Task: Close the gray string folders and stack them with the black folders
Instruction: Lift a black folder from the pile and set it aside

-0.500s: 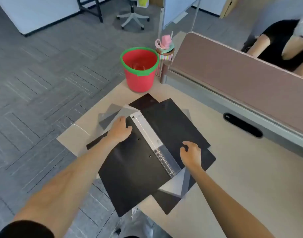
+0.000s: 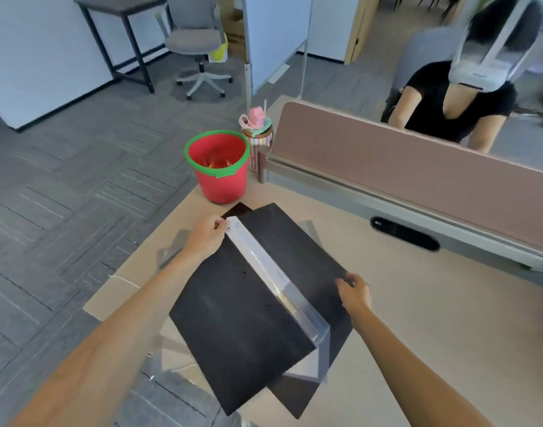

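An open black folder (image 2: pixel 242 328) with a white and clear spine strip lies spread over the desk corner, on top of another black folder (image 2: pixel 298 392). My left hand (image 2: pixel 207 237) pinches the far end of the spine near its top corner. My right hand (image 2: pixel 355 292) grips the right cover's edge. Gray string folders (image 2: pixel 171 252) peek out from under the black ones at the left and below; most of them is hidden.
A red bucket (image 2: pixel 221 177) with a green rim stands at the desk's far corner, a pink cup (image 2: pixel 258 131) behind it. A brown divider panel (image 2: pixel 418 177) runs along the right, with a person seated beyond. The desk edge (image 2: pixel 110 306) drops to carpet at left.
My left hand moved from the left cover up to the far end of the spine. The open folder looks lifted and tilted. The camera tipped up, showing more of the room.
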